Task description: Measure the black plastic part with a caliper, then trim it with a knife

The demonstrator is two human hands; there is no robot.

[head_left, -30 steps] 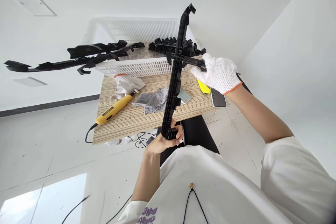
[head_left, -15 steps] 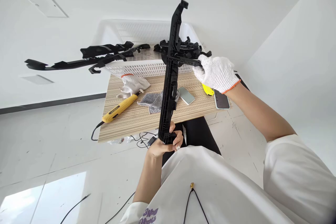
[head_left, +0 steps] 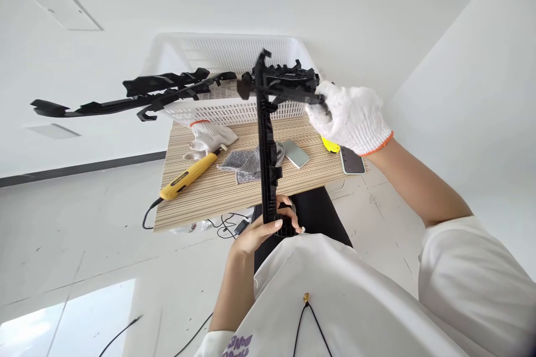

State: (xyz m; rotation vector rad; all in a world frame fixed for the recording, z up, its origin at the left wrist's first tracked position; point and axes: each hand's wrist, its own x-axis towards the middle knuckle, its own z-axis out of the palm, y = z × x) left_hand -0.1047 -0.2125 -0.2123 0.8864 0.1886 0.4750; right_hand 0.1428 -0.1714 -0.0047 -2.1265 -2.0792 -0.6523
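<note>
A long black plastic part (head_left: pixel 267 139) stands out in front of me, above the table's middle, with a crosspiece reaching right. Bare, my left hand (head_left: pixel 268 227) grips its near end close to my shirt. My right hand (head_left: pixel 349 117), in a white knitted glove with an orange cuff, is closed on the right end of the crosspiece. Behind the part, more black parts (head_left: pixel 293 73) lie in a white slatted basket (head_left: pixel 234 111). Other long black parts (head_left: pixel 167 82) stick out over the basket's left side.
On the wood-patterned table (head_left: pixel 201 201) lie a yellow corded tool (head_left: pixel 188 177), a white glove (head_left: pixel 213 135), a grey cloth (head_left: pixel 243 165), a pale green flat object (head_left: pixel 296 153), a yellow object (head_left: pixel 330 145) and a phone (head_left: pixel 352 160). Cables (head_left: pixel 226 224) hang below the front edge.
The held part has turned and its far end has come lower and left. My left hand has shifted slightly with the near end, and my gloved right hand has tilted, still on the crosspiece.
</note>
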